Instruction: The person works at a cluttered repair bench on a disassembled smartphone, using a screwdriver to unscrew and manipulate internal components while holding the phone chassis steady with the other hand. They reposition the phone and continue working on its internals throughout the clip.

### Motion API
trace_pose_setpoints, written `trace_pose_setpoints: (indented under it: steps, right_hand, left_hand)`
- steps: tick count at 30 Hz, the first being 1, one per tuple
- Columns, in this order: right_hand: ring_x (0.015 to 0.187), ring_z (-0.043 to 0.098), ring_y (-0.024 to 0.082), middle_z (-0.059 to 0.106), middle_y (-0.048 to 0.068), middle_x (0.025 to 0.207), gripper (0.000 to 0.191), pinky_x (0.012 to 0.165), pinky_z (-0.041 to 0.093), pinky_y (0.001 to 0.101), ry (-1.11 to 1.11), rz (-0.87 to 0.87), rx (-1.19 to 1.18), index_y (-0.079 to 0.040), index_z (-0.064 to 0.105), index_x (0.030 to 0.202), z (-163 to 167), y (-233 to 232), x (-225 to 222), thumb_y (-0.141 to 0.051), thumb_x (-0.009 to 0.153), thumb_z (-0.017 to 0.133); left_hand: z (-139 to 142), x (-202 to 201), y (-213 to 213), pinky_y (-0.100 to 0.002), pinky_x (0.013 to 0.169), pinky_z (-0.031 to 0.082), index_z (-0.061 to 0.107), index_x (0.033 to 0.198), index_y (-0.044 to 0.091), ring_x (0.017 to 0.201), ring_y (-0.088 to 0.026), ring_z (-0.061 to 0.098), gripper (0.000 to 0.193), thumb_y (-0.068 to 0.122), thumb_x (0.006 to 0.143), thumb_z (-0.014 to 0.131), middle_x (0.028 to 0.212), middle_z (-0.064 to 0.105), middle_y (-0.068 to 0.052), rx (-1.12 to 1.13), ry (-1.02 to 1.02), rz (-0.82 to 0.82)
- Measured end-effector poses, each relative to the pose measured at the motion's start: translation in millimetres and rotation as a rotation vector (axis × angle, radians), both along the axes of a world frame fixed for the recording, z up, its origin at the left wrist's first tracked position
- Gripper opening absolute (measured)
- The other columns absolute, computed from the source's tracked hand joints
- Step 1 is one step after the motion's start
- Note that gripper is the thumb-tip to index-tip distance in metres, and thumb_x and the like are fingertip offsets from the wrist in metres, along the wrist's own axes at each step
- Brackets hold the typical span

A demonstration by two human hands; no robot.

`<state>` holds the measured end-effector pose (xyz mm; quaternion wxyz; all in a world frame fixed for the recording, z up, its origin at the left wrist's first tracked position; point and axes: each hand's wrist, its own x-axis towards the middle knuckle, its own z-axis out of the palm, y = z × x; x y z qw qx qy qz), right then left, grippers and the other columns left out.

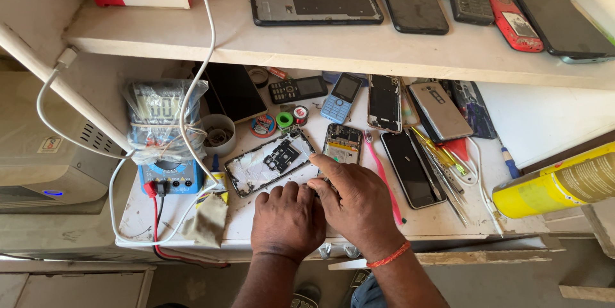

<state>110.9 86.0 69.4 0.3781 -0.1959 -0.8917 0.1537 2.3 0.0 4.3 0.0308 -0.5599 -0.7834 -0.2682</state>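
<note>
A bare strip of desk (448, 218) lies open right of the hands, before the yellow can (557, 183). Left, the multimeter (168, 173) and white cable (192, 109) crowd the way; the shelf (320, 48) overhangs behind.

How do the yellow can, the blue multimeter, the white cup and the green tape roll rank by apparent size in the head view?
1. Yellow can, though it lies nearer the camera and runs out of frame.
2. Blue multimeter, wrapped in plastic.
3. White cup.
4. Green tape roll.
</note>
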Motion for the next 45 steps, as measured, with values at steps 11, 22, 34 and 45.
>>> trace_pose_setpoints:
  steps: [11,22,34,45]
  right_hand:
    - [0.08,0.074,0.023,0.076,0.006,0.089,0.054,0.072,0.059,0.0361,-0.048,0.024,-0.133,-0.014,0.06,0.137,-1.3,-1.0,3.5,0.002,0.086,0.07]
    - [0.078,0.074,0.02,0.077,0.002,0.086,0.049,0.071,0.059,0.035,-0.029,-0.011,-0.095,-0.012,0.064,0.13,-8.3,0.3,3.0,0.003,0.084,0.071]
    - [0.082,0.074,0.021,0.077,0.004,0.09,0.047,0.075,0.059,0.035,-0.023,0.014,-0.144,-0.011,0.062,0.133,-4.3,-0.4,3.6,-0.001,0.088,0.071]
    - [0.08,0.075,0.021,0.077,0.003,0.085,0.047,0.071,0.059,0.0341,-0.006,-0.027,-0.126,-0.01,0.064,0.126,-8.9,1.3,2.3,0.001,0.082,0.075]
  left_hand:
    - [1.5,0.0,-0.9,-0.048,0.067,0.044,0.071,0.102,0.011,0.074,-0.03,0.064,0.029,0.027,0.078,0.063,0.081,0.064,-0.007,0.014,0.007,-0.003]
    - [1.6,0.1,-0.9,-0.048,0.068,0.045,0.073,0.103,0.013,0.075,-0.03,0.064,0.03,0.026,0.078,0.064,0.081,0.064,-0.007,-0.002,0.023,-0.018]
    - [3.7,0.1,-0.4,-0.049,0.066,0.045,0.072,0.092,0.014,0.072,-0.03,0.064,0.018,0.028,0.082,0.065,0.076,0.064,-0.006,0.061,0.029,-0.002]
    - [4.5,0.2,-1.0,-0.049,0.064,0.045,0.071,0.084,0.014,0.071,-0.03,0.064,0.014,0.026,0.08,0.067,0.075,0.064,-0.006,0.093,0.043,-0.008]
